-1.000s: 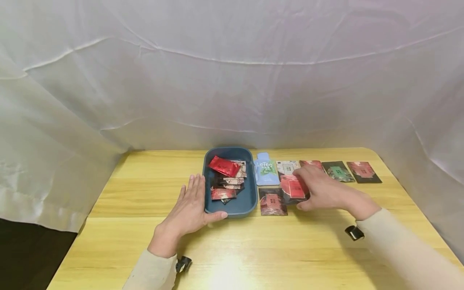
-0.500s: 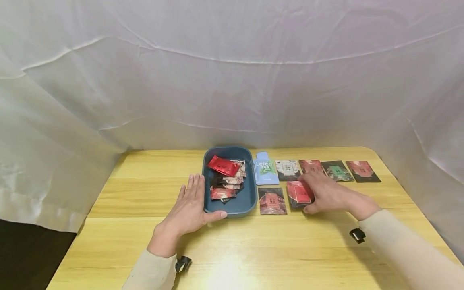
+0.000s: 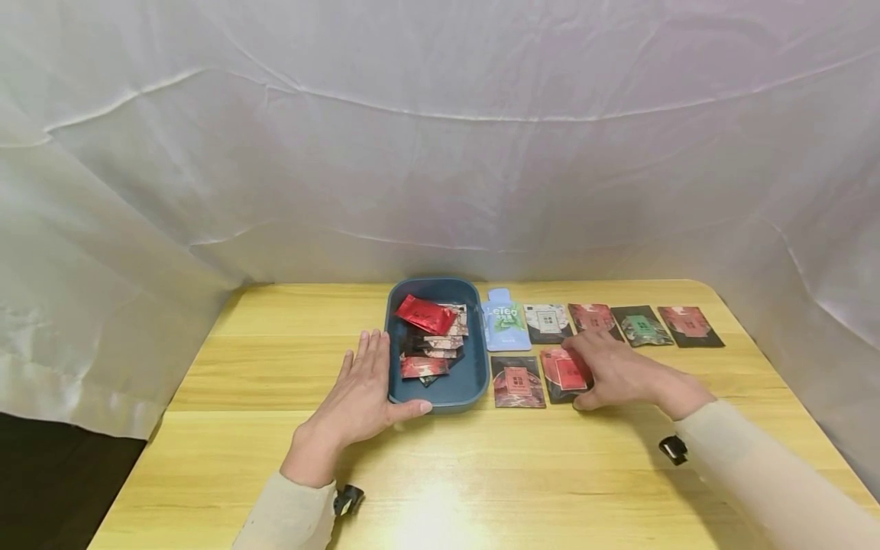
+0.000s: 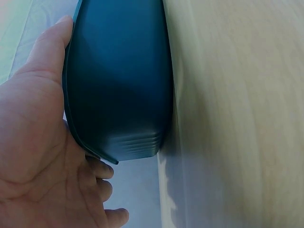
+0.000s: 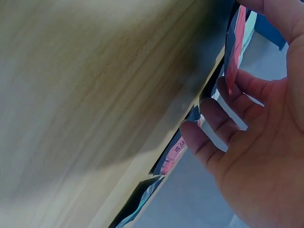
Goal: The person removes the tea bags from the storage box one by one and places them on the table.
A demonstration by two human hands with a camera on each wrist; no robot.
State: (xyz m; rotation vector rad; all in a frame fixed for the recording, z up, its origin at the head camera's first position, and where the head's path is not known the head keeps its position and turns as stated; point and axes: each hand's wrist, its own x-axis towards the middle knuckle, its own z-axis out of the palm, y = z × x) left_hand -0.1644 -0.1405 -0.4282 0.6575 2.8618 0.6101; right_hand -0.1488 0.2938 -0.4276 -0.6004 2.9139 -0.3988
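Right hand (image 3: 615, 374)'s got the red-and-black packet (image 3: 558, 376) pinched between thumb and fingers, just beside the pink-labelled packet (image 3: 519, 383) in the nearer row, while the left hand (image 3: 354, 397) kinda rests straight-fingered against the blue tray (image 3: 473, 378).

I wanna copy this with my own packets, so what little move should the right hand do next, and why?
I think the right hand should gently lay the red-and-black packet flat and let go. It's pinching that packet just beside the dark packet, roughly in line with it on the table, so this looks like a good spot.
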